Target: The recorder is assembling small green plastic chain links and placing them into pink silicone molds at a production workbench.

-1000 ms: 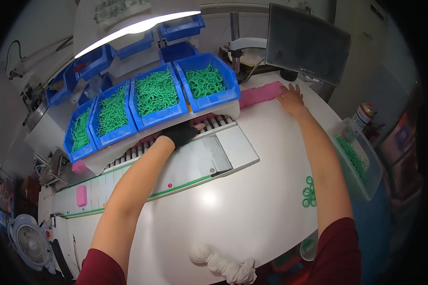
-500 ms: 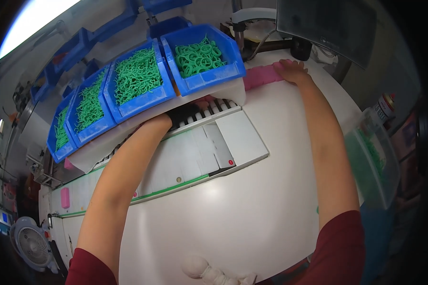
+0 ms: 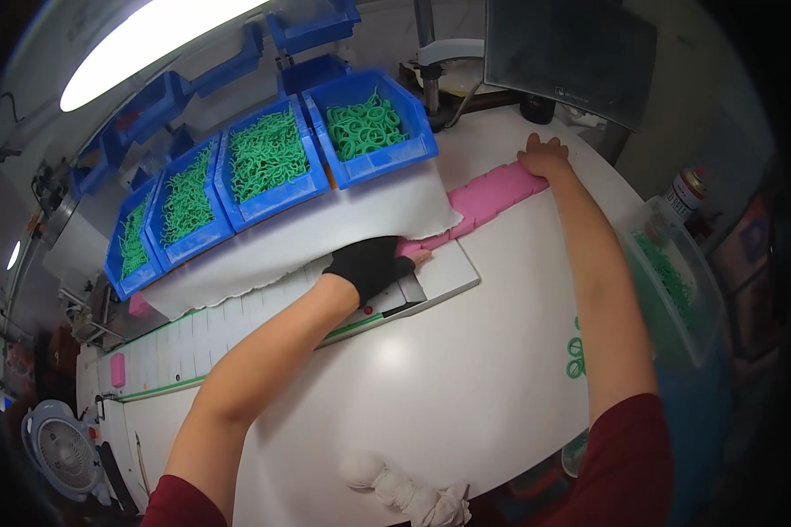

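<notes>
A row of pink foam-like blocks (image 3: 492, 197) lies on the white tabletop, running out from under a white cloth-like cover. My right hand (image 3: 545, 156) grips its far right end, fingers bent over the edge. At the near end my left hand (image 3: 373, 266), in a black fingerless glove, is closed on the row, its thumb along the front side. Its other fingers are mostly hidden by the hand and cover. Beneath the left hand is a long pale track (image 3: 228, 329) with a green edge strip.
Several blue bins (image 3: 264, 200) of green rings and strands stand above the white cover (image 3: 316, 215). A dark monitor (image 3: 571, 57) is at the far right. A clear tub (image 3: 677, 290) and spray can (image 3: 687, 189) sit right; green rings (image 3: 575, 358) lie beside my right forearm. A white cloth bundle (image 3: 404, 492) lies at the front.
My left hand has come out from under the cover and moved right to the pink row. More of the row shows. The view has shifted, and green rings now show by my right forearm.
</notes>
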Available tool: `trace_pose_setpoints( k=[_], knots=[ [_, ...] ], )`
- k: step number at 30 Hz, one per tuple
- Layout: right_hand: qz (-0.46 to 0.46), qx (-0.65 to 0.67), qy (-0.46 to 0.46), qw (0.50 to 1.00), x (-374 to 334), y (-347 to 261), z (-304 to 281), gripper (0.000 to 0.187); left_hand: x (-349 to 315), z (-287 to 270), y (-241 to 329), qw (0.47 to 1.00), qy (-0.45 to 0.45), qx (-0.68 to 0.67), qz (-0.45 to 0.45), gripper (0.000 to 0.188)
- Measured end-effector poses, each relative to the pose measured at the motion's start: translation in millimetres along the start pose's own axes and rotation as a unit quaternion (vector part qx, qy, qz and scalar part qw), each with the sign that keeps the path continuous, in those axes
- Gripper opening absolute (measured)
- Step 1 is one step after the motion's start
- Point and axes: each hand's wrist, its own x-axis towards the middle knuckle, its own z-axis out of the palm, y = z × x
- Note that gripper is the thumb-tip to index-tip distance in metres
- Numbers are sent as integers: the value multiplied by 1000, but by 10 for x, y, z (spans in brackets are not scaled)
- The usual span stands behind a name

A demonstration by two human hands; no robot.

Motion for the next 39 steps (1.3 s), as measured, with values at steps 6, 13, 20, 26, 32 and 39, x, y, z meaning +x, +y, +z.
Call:
trace_pose_setpoints(
  k=[6, 13, 20, 26, 32, 39],
  knots=[
    [20, 38, -64, 997, -624, -80, -268, 60, -650, 385, 392, 968, 193, 153, 59, 73],
    [10, -15, -26, 999, -1170, 448, -189, 57, -1153, 586, 638, 968, 203, 116, 93, 66],
    [-42, -38, -28, 998, -1675, 180, -122, 50, -1781, 495, 273, 979, 159, 100, 84, 72],
    [-114, -24, -44, 992, -2344, 18, -244, 52, -2352, 339, -111, 984, 136, 93, 73, 69],
    [-197, 109, -26, 974, -2897, -228, -309, 45, -3037, 254, -544, 988, 87, 126, -32, 72],
    [-275, 199, 4, 941, -3473, -578, -270, 38, -4086, 246, -773, 938, 323, 94, -86, 71]
  ],
)
